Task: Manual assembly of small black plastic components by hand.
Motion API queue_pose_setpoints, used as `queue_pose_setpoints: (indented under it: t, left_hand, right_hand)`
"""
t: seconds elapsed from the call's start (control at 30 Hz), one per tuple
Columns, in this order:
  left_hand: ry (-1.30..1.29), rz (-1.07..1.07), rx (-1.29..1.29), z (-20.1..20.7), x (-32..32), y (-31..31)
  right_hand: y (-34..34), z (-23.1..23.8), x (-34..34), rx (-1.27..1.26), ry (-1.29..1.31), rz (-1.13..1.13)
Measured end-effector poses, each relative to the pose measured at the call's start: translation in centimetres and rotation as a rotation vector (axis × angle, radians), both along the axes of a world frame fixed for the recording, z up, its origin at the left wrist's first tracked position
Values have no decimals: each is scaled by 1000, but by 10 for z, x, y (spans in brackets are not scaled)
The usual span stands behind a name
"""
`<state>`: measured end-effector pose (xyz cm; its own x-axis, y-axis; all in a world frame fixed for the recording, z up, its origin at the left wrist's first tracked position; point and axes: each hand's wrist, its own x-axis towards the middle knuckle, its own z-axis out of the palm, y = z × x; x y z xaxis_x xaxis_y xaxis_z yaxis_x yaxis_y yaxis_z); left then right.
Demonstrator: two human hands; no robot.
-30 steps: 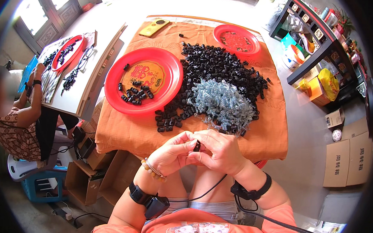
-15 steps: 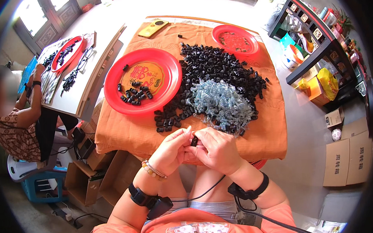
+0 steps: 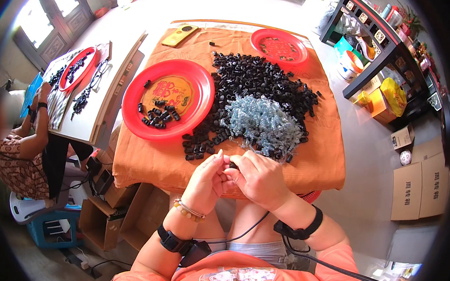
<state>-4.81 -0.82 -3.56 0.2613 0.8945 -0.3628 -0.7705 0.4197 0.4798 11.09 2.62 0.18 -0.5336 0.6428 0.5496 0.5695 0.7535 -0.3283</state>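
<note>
The person's two hands are close together just over the near edge of the orange cloth (image 3: 145,161). The right hand (image 3: 261,178) has its thumb and finger pinched on a tiny black piece (image 3: 233,165). The black piece sits at the right hand's 10 o'clock, in its fingertips, and at the left hand's 2 o'clock. Most of it is hidden by fingers. The left hand (image 3: 204,180) has its thumb up and its fingers curled, right by the black piece, but I cannot tell if it grips anything.

From the hands, a pile of shiny clear springs (image 3: 264,123) is at 1 o'clock, near the right hand. Behind it is a big heap of black parts (image 3: 257,74), between 12 and 1. A few loose black bits (image 3: 197,147) lie near the left hand, at 10 o'clock. The big red plate (image 3: 207,91) is near 11, with some black tubes (image 3: 158,115) on it. A small red plate (image 3: 259,46) is far off at 1. A yellow phone (image 3: 179,37) lies far away, between 11 and 12.
</note>
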Motion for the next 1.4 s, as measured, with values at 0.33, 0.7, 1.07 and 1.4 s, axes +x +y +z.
queue_pose_setpoints:
  t: [0.33,0.7,1.07,1.4]
  left_hand:
    - [327,41,81,20,-5,2]
    - [501,-58,283,29,-11,2]
    - [587,57,263,16,-10,1]
    - [43,249,80,21,32,18]
  right_hand:
    - [3,3,6,-199,55,7]
    - [8,7,13,-199,-43,101]
    - [1,9,8,-264,-53,-11]
    - [-4,-5,-15,-179,83,-139]
